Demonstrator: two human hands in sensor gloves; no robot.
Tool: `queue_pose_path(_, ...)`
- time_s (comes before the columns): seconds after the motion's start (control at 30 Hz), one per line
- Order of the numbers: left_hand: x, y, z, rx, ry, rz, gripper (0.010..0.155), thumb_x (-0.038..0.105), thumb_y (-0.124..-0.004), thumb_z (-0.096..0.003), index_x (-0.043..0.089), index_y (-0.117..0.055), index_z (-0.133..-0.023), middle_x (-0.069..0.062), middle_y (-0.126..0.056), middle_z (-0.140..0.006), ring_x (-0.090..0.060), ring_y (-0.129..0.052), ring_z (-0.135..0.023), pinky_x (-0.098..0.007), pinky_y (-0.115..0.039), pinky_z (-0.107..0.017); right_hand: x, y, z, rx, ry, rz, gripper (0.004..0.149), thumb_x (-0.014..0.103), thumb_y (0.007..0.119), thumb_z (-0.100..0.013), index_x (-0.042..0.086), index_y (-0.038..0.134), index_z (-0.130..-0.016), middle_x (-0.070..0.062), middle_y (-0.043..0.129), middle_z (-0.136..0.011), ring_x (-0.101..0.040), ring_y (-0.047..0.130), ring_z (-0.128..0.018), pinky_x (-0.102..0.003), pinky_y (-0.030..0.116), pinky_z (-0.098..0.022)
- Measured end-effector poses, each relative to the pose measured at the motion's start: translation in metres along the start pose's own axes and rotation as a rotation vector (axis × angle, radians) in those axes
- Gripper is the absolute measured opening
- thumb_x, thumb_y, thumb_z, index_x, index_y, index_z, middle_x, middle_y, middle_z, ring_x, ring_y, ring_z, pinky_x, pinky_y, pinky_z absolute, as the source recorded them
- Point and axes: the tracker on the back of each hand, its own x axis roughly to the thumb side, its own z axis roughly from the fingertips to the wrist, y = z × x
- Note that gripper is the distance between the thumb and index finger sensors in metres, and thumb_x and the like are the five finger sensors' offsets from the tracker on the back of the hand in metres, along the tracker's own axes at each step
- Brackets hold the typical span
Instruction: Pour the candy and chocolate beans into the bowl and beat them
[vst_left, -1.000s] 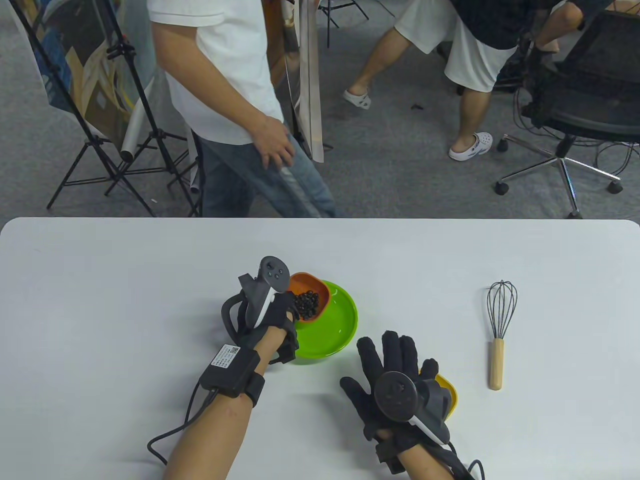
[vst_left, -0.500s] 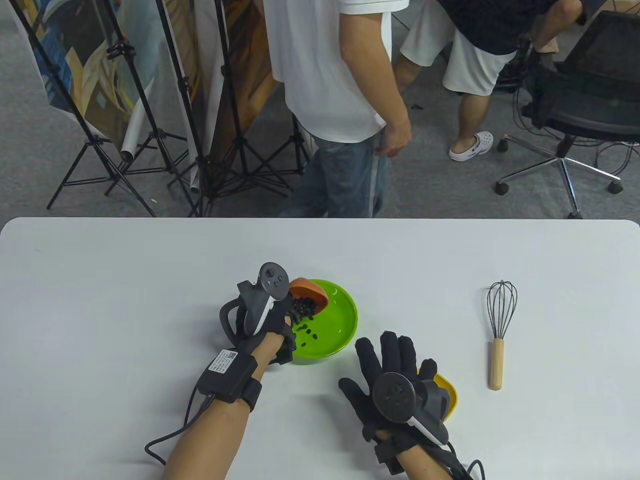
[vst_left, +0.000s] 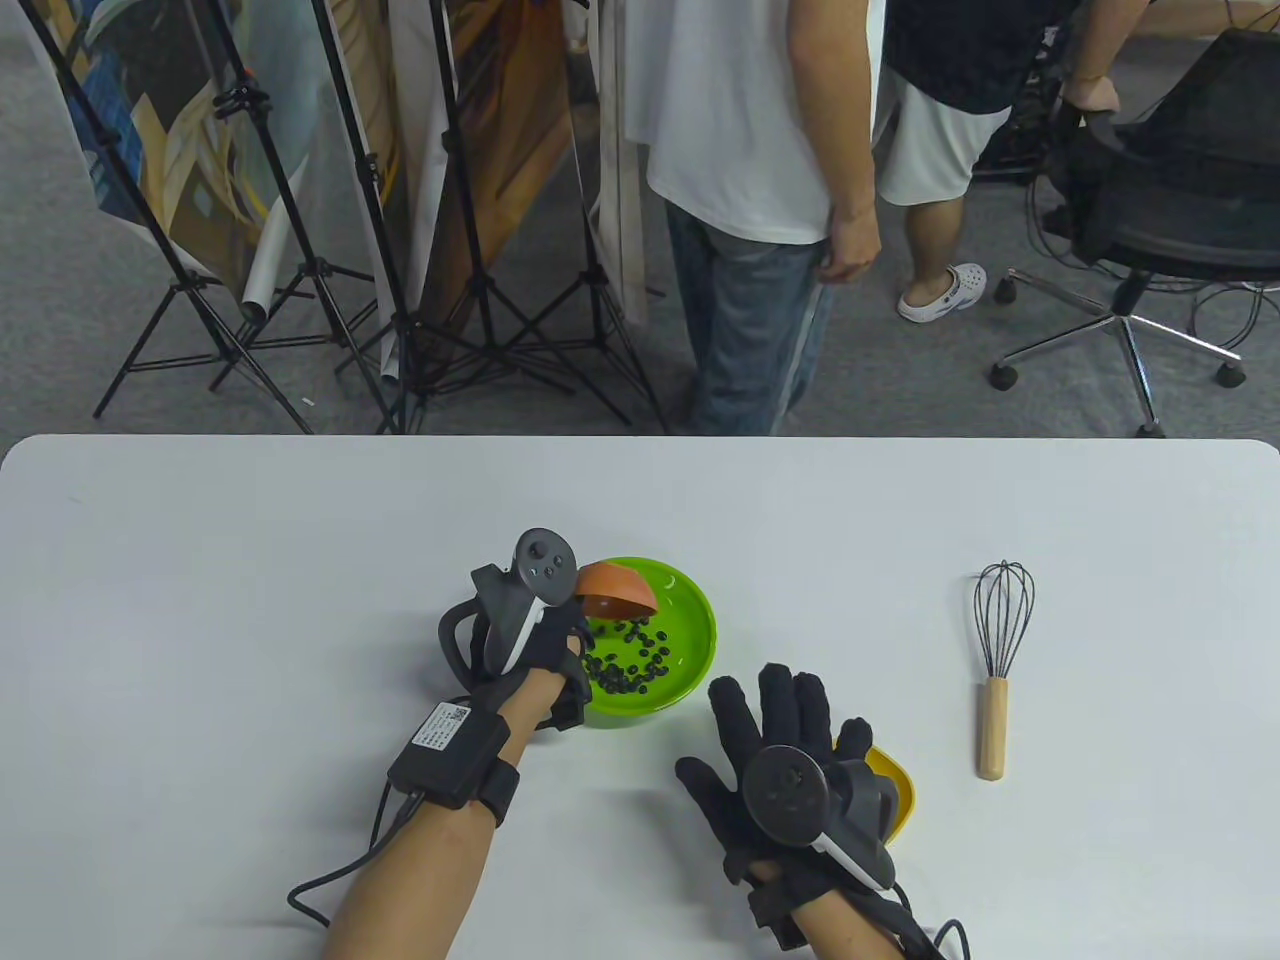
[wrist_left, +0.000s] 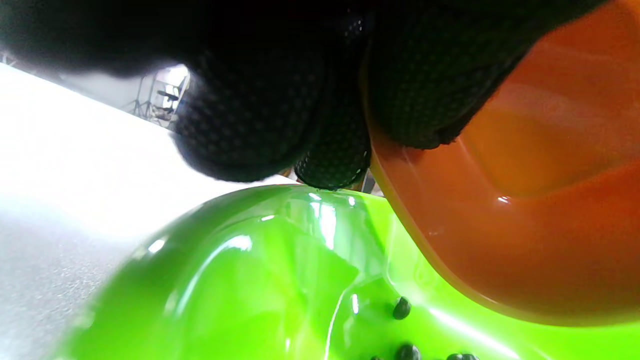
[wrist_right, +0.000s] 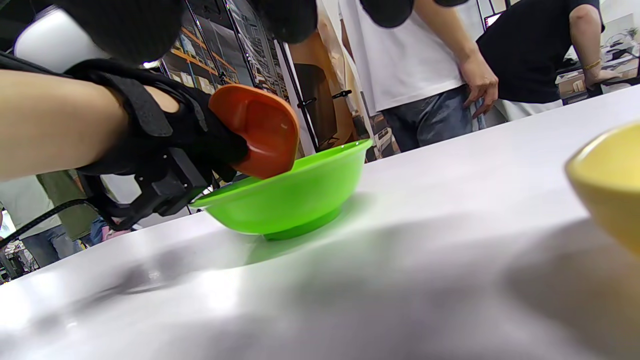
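Note:
My left hand (vst_left: 560, 640) grips a small orange dish (vst_left: 615, 588) and holds it tipped steeply over the green bowl (vst_left: 690, 610), mouth down. Dark chocolate beans (vst_left: 630, 660) lie scattered in the bowl's bottom. In the left wrist view my gloved fingers (wrist_left: 250, 125) pinch the orange dish (wrist_left: 525, 225) just above the green bowl (wrist_left: 240, 280), with a few beans (wrist_left: 401, 307) below. My right hand (vst_left: 780, 730) lies flat on the table with fingers spread, beside a yellow dish (vst_left: 895, 785) that it partly hides. The right wrist view shows the orange dish (wrist_right: 257, 130), green bowl (wrist_right: 300, 200) and yellow dish (wrist_right: 607, 180).
A whisk (vst_left: 1000, 665) with a wooden handle lies on the white table (vst_left: 200, 600) to the right. Beyond the far edge stand two people (vst_left: 760, 150), several tripods (vst_left: 330, 300) and an office chair (vst_left: 1160, 220).
My left hand has tipped the orange dish further and the beans have slid out of it into the green bowl. The person behind the table has walked to the right. My right hand has stayed still.

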Motion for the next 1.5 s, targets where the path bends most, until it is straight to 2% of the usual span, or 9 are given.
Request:
queue_pose_path(0.13,0.0,0.0,-0.001,0.005,-0.008,-0.002,0.047,0.036,-0.095,-0.0354,0.024,-0.076,-0.076,0.0,-0.107,-0.06,-0.02,-0.108,-0.025,-0.029,-0.093,-0.011,0.001,0.001,0.0,0.007,-0.004,0.003,0.078,0.063,0.065,-0.049,0.024,0.041,-0.112,-0.029,0.027,-0.113,-0.059,0.024,-0.101,-0.089,0.022,-0.05)
queue_pose_path(0.37,-0.003,0.006,0.001,0.05,-0.051,-0.033,0.049,0.036,-0.096,-0.0345,0.019,-0.083,-0.078,0.0,-0.11,-0.048,-0.017,-0.106,-0.017,-0.029,-0.091,-0.006,0.001,0.001,0.0,0.015,-0.003,0.003,0.078,0.063,0.065,-0.049,0.024,0.041,-0.112,-0.029,0.027,-0.113,-0.059,0.024,-0.101,-0.089,0.022,-0.05)
queue_pose_path(0.5,-0.011,0.013,-0.001,0.034,-0.027,0.01,0.046,0.035,-0.092,-0.0365,0.017,-0.089,-0.079,-0.002,-0.11,-0.043,-0.017,-0.104,-0.014,-0.03,-0.09,-0.005,0.002,0.001,0.0,0.017,-0.004,0.004,0.078,0.063,0.066,-0.049,0.024,0.041,-0.112,-0.029,0.027,-0.113,-0.059,0.024,-0.101,-0.089,0.022,-0.05)
queue_pose_path(0.67,-0.026,0.025,-0.006,0.009,-0.001,-0.036,0.047,0.036,-0.086,-0.0398,0.016,-0.089,-0.082,-0.003,-0.108,-0.038,-0.016,-0.101,-0.013,-0.03,-0.088,-0.004,0.002,0.002,0.001,0.019,-0.007,0.005,0.078,0.063,0.066,-0.049,0.024,0.041,-0.112,-0.029,0.027,-0.113,-0.059,0.024,-0.101,-0.089,0.022,-0.05)
queue_pose_path(0.87,-0.06,0.041,-0.01,0.006,0.061,-0.068,0.046,0.039,-0.084,-0.0412,0.013,-0.091,-0.078,0.0,-0.106,-0.032,-0.015,-0.1,-0.01,-0.03,-0.087,-0.002,0.003,0.002,0.001,0.023,-0.012,0.005,0.078,0.063,0.065,-0.049,0.024,0.041,-0.112,-0.029,0.027,-0.113,-0.059,0.024,-0.101,-0.089,0.022,-0.05)
queue_pose_path(1.1,-0.123,0.056,-0.018,0.016,0.188,-0.102,0.045,0.044,-0.082,-0.0416,0.013,-0.093,-0.073,0.003,-0.106,-0.03,-0.015,-0.1,-0.009,-0.03,-0.087,-0.002,0.005,0.003,0.002,0.026,-0.014,0.006,0.078,0.063,0.065,-0.049,0.024,0.041,-0.112,-0.029,0.027,-0.113,-0.059,0.024,-0.101,-0.089,0.022,-0.05)
queue_pose_path(1.33,-0.185,0.046,-0.018,0.002,0.333,-0.079,0.045,0.045,-0.082,-0.0411,0.013,-0.093,-0.071,0.003,-0.106,-0.029,-0.015,-0.1,-0.009,-0.03,-0.087,-0.001,0.005,0.004,0.002,0.035,-0.013,0.011,0.078,0.063,0.065,-0.049,0.024,0.041,-0.112,-0.029,0.027,-0.113,-0.059,0.024,-0.101,-0.089,0.022,-0.05)
queue_pose_path(1.5,-0.211,0.034,-0.013,-0.028,0.383,-0.059,0.046,0.043,-0.082,-0.0408,0.012,-0.093,-0.072,0.003,-0.106,-0.03,-0.015,-0.1,-0.009,-0.03,-0.088,-0.001,0.006,0.005,0.001,0.049,-0.01,0.017,0.078,0.063,0.065,-0.049,0.024,0.04,-0.112,-0.03,0.027,-0.113,-0.059,0.024,-0.101,-0.089,0.022,-0.05)
